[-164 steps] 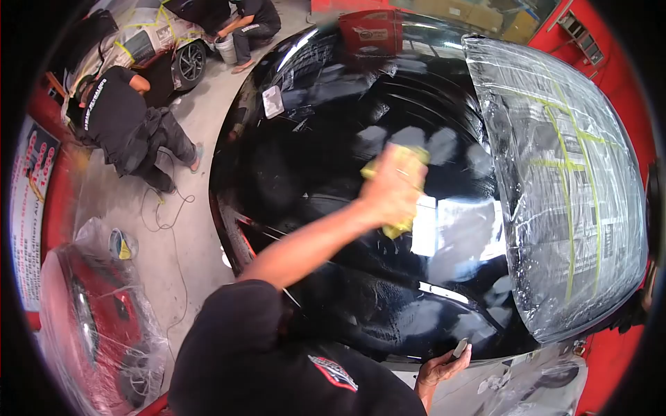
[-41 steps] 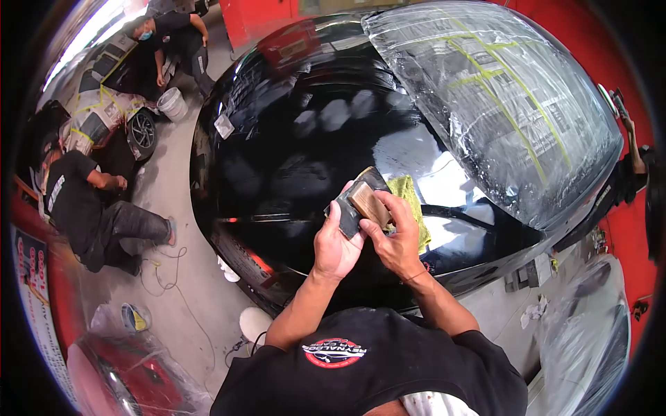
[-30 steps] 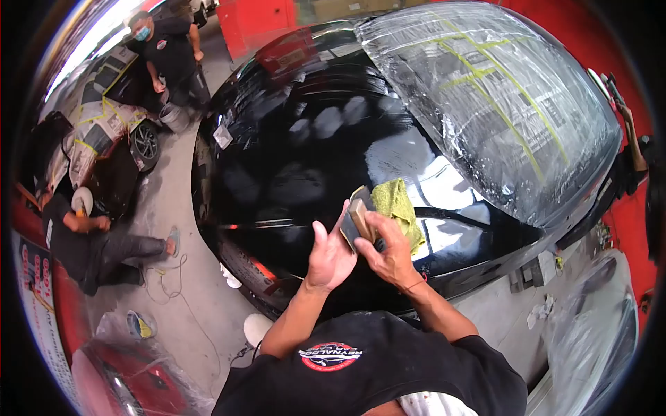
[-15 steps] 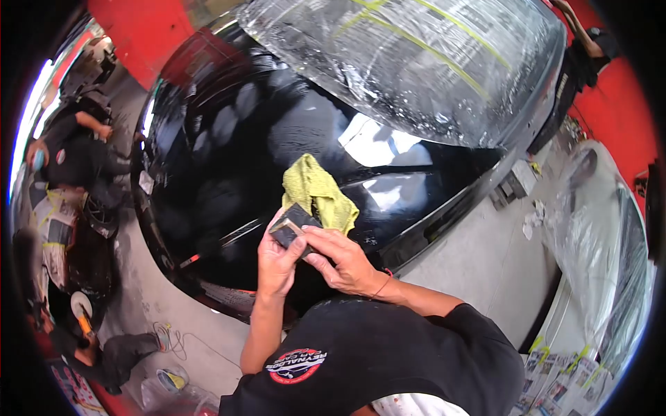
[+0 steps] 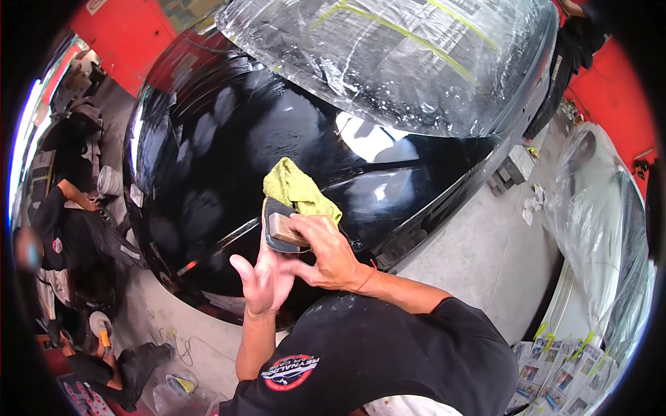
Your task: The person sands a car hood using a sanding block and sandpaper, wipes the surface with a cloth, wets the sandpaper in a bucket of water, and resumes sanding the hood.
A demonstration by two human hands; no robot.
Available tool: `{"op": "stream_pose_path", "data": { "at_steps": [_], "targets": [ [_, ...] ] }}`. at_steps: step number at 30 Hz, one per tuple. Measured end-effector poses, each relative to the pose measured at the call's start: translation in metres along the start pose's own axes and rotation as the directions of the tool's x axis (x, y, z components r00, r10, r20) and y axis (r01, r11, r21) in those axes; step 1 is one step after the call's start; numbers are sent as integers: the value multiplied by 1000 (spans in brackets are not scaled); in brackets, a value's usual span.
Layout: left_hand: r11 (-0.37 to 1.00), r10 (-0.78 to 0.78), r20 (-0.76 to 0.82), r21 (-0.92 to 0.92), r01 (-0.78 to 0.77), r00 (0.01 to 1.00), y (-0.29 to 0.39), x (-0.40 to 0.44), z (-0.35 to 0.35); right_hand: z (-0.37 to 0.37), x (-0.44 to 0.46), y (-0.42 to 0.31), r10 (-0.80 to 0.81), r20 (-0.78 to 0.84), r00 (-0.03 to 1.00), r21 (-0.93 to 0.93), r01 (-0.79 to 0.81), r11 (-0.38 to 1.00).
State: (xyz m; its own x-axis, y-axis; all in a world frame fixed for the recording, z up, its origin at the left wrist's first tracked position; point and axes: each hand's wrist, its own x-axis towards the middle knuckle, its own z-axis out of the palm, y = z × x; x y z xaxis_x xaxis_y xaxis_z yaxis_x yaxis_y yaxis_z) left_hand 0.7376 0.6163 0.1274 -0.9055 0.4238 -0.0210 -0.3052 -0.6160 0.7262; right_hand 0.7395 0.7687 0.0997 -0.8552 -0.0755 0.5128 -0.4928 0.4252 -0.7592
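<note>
My right hand [image 5: 329,253] grips a small brown sanding block [image 5: 284,229] from its right side. Under the block lies a dark sheet with a rounded edge, which looks like sandpaper [image 5: 273,211]. My left hand [image 5: 267,281] is open, palm up, its thumb stretched out to the left. Its fingers reach beneath the dark sheet, so their tips are hidden. Just beyond the block, a yellow-green towel [image 5: 295,186] rests crumpled on the glossy black car hood [image 5: 215,187].
Plastic film and newspaper with yellow tape, a masking cover [image 5: 416,69], lie over the windshield. A person [image 5: 76,222] crouches at left; another holds a polisher [image 5: 102,329] below. One more person [image 5: 565,62] stands at far right. Plastic-wrapped panels [image 5: 590,229] lean at right.
My left hand has let go of the block and turned palm up with fingers spread. The block has turned, showing its brown side and the dark sheet beneath. My view has shifted slightly.
</note>
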Motion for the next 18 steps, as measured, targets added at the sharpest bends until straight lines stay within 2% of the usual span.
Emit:
{"op": "stream_pose_path", "data": {
  "at_steps": [2,3,5,6,7,8,9,10,11,13,15,16,17,18],
  "targets": [
    [986,-57,62,158,46,996,5,-4,-5,6,-4,8,33,-27,999,52,-32,998],
    [986,-33,92,166,17,995,2,-6,-8,6,-3,9,72,-59,996,95,-67,993],
    [940,-129,-73,308,145,989,2,-7,-9,3,-1,5,144,-60,988,134,-135,982],
    [898,86,120,421,-129,989,-8,-8,-25,-1,1,2,131,-24,991,123,-127,984],
    [876,38,-77,483,4,996,1,-6,-17,-7,2,-1,114,13,993,115,-115,987],
    [871,37,-107,492,21,994,3,-3,-17,-8,0,3,81,33,996,90,-84,992],
    [866,40,-138,498,35,990,4,-1,-18,-10,-2,1,131,60,990,72,-135,988],
    [877,91,-136,481,-15,987,3,0,-18,-13,-3,3,133,105,985,88,-143,986],
    [897,51,-122,441,8,991,4,3,-23,-16,-3,5,129,152,980,103,-146,984],
    [894,-15,-123,443,69,992,5,6,-27,-24,2,6,38,136,990,28,-43,999],
    [860,-11,-55,508,37,998,4,9,-25,-37,15,5,25,194,981,99,-45,994],
    [743,1,-29,669,19,1000,7,12,-19,-47,12,4,267,304,914,281,-354,892],
    [578,-24,4,816,10,1000,15,16,-14,-53,10,3,470,449,760,384,-640,666],
    [442,172,33,891,-107,985,3,22,-17,-52,16,0,449,402,798,409,-596,691]
  ]
}}
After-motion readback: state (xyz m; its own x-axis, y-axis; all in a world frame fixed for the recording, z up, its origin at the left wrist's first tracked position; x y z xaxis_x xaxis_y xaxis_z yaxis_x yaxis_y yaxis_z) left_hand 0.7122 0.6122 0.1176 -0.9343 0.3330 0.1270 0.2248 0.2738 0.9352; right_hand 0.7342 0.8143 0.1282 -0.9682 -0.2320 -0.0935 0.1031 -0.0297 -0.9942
